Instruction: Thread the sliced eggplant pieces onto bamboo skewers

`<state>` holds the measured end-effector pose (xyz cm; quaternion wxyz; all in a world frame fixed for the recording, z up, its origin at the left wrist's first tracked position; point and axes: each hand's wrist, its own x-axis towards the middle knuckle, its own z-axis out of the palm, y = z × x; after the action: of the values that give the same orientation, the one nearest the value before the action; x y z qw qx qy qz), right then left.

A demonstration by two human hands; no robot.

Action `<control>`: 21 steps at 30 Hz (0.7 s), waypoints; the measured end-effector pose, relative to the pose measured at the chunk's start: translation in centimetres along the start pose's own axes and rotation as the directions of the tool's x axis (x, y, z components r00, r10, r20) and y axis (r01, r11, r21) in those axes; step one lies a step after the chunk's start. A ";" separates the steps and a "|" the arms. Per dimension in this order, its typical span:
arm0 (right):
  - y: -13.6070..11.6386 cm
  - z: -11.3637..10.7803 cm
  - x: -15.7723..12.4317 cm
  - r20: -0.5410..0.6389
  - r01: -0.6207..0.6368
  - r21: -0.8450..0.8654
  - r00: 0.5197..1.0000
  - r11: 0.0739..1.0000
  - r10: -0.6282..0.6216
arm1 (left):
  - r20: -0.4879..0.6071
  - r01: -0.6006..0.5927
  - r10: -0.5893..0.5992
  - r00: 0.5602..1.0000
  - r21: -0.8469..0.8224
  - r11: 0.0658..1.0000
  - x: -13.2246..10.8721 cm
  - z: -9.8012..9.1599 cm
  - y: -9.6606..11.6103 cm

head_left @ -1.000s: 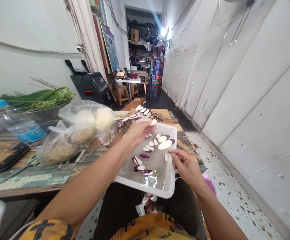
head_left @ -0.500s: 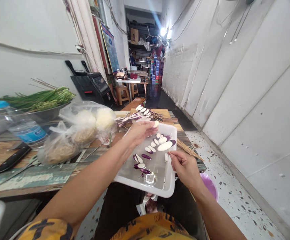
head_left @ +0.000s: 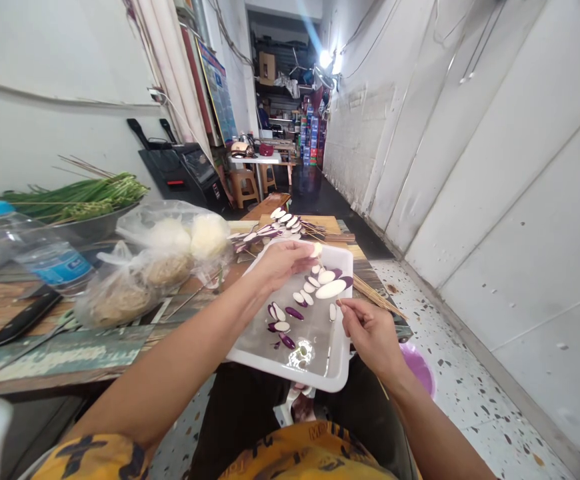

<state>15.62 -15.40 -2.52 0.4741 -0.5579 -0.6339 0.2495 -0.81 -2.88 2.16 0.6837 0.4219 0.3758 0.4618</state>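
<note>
My left hand (head_left: 287,261), over the far part of a white plastic tub (head_left: 290,377), pinches a pale eggplant slice (head_left: 316,251) between its fingertips. At the tub's right rim my right hand (head_left: 370,330) is closed on a thin bamboo skewer (head_left: 339,303). Large purple-edged eggplant slices (head_left: 331,289) appear to be threaded on that skewer, just beyond my right fingers. More eggplant slices (head_left: 295,313) float in the water in the tub. Part of the skewer is hidden by my right hand.
Skewered eggplant slices (head_left: 286,219) lie on a board beyond the tub. Loose bamboo skewers (head_left: 379,298) rest right of it. To the left are plastic bags of food (head_left: 120,293), a black-handled knife (head_left: 26,319), a water bottle (head_left: 60,263) and greens (head_left: 95,200). A purple basin (head_left: 420,370) stands on the floor.
My left hand has moved slightly right with the pinched slice, nearer the skewer. My right hand stays almost still. Some floating slices have drifted a little.
</note>
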 end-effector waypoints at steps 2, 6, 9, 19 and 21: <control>0.1 0.1 0.1 -0.007 -0.004 -0.009 1.000 1.000 0.003 | 0.010 -0.011 0.011 1.000 0.012 1.000 0.0 0.0 -0.1; 0.3 0.3 0.2 -0.008 -0.017 -0.017 1.000 1.000 0.017 | 0.013 -0.029 0.029 1.000 0.028 0.999 0.0 0.0 0.0; 0.3 0.4 0.2 -0.013 -0.008 -0.018 1.000 1.000 0.008 | 0.005 -0.025 0.025 1.000 0.034 0.999 0.0 0.0 -0.1; 0.1 0.1 1.7 -0.095 0.075 -0.042 0.992 0.996 -0.079 | 0.172 -0.045 0.040 0.984 0.027 0.999 -0.1 0.7 -1.4; 0.6 0.0 2.1 -0.109 0.081 -0.045 0.990 0.996 -0.085 | 0.206 -0.040 0.036 0.978 0.017 0.999 0.2 0.5 -1.4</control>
<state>16.02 -13.28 -2.32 0.5071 -0.5534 -0.6342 0.1854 0.13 -3.16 1.02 0.7053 0.4817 0.3000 0.4249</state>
